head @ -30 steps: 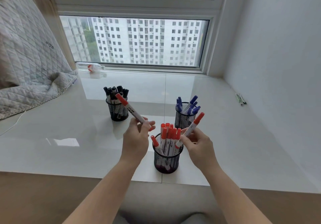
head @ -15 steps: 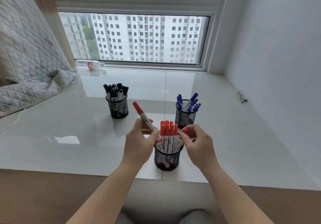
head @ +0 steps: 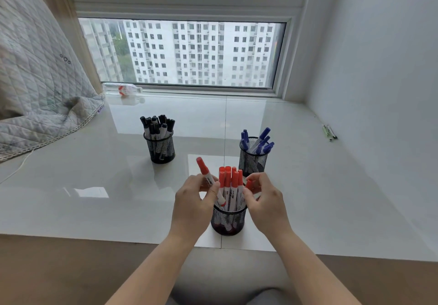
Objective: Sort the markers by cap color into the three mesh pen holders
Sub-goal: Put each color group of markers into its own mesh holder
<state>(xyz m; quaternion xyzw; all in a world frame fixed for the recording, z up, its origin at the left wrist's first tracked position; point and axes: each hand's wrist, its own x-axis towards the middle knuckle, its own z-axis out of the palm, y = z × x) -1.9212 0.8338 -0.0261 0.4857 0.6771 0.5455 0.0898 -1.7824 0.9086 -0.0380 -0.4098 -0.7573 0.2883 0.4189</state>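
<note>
Three black mesh holders stand on the white sill. The near holder (head: pixel 228 220) carries several red-capped markers (head: pixel 228 181). My left hand (head: pixel 193 206) pinches a red-capped marker (head: pixel 206 176), tilted left with its lower end inside that holder's rim. My right hand (head: pixel 266 204) holds another red-capped marker (head: pixel 248 184) at the holder's right side, mostly hidden by my fingers. The far-left holder (head: pixel 160 147) is filled with black-capped markers (head: pixel 157 124). The far-right holder (head: pixel 252 160) contains blue-capped markers (head: pixel 259 140).
A quilted grey blanket (head: pixel 35 86) drapes over the sill's left part. A plastic bottle (head: pixel 123 89) lies by the window frame. A few green pens (head: pixel 329 131) lie near the right wall. The sill's front edge (head: pixel 94 238) runs below the near holder.
Both hands have come down to the near holder. The right hand's marker dropped from raised and tilted into the holder's right side; the left hand's marker swung upright and lowered into the rim.
</note>
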